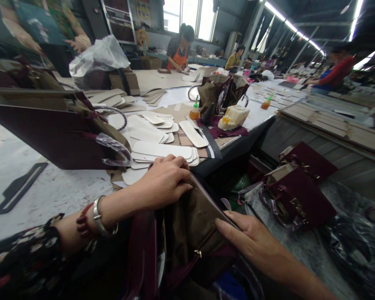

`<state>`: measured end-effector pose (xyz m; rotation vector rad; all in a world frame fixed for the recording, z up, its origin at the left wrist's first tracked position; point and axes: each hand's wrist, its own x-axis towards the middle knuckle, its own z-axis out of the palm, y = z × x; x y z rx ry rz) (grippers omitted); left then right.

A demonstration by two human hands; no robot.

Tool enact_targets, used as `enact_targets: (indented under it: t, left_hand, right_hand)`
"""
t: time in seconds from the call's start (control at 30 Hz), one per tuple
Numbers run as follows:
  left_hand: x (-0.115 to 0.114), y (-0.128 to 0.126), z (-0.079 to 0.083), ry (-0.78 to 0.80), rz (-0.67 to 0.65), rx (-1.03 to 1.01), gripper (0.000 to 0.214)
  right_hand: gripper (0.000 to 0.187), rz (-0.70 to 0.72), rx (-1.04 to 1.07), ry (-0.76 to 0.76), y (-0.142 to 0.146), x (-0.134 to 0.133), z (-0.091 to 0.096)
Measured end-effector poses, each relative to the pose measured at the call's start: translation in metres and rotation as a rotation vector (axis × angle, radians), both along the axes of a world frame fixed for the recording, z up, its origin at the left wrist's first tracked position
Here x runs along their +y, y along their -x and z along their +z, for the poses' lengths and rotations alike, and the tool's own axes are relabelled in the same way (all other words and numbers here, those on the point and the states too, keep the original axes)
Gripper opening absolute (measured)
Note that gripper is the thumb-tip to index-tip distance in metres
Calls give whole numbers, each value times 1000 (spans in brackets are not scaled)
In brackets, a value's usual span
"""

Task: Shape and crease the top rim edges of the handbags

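Item: one brown-lined bag, maroon outside, lower centre of the frame. Left hand, centre: fingers bent, holding the bag's upper rim. Right hand, lower right of centre: holding the same rim farther along, thumb against the lining. Also: stacked pale panels, centre, on the white table; amber bottle, green-tipped, upper centre; two maroon handbags, right; upright dark bag, left.

From where I stand, a hand could slide low over the white tabletop between the left forearm and the big maroon bag. Ahead, stacked pale panels bar the way — and past the right hand, 2 more maroon bags crowd the side.
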<state>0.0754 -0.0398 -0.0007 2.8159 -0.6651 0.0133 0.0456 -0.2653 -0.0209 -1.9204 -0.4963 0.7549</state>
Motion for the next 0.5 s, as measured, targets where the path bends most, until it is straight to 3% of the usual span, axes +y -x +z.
enact_targets:
  t: [0.33,0.5]
  left_hand:
    - [-2,1,1,37,81,-7,16]
    - [-1,1,1,20,59,12,16]
  right_hand:
    - [32,-58,-12,-35,-1,2,-4]
    - [29,-47,-12,-47,-3,0,-7]
